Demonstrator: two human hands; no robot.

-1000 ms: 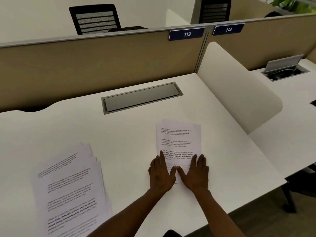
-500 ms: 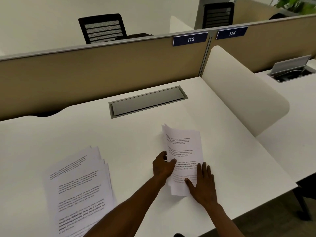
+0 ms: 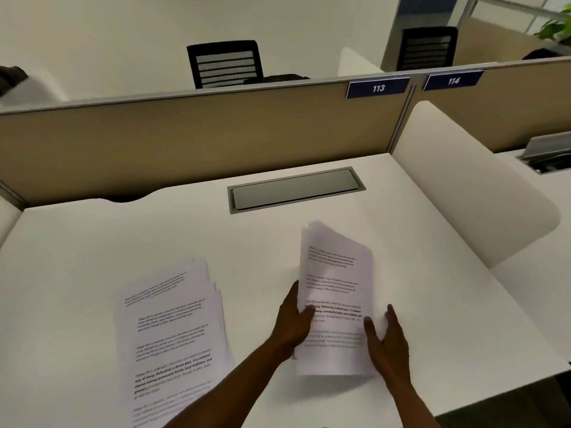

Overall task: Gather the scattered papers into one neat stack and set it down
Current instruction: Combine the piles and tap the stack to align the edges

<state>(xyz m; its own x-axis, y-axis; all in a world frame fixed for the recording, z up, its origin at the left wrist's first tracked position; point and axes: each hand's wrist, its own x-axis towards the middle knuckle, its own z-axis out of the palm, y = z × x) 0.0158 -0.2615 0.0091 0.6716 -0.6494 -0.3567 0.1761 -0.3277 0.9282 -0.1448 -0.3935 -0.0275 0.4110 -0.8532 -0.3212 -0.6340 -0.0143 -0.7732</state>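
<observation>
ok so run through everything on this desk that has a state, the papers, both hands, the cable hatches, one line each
small sheaf of white printed papers: lifted, tilted, held
fanned pile of white printed papers: flat on the white desk, edges uneven
left hand: gripping the sheaf's left edge
right hand: open, fingers against the sheaf's right edge
grey metal cable hatch: lid shut
neighbouring grey cable hatch: lid raised

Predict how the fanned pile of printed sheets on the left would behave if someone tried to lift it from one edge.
The fanned pile would probably flop and sag, being thin loose paper. Its sheets lie offset with nothing visibly binding them, so they would likely slide apart. It looks light, and the smooth desk may let it skid.
</observation>
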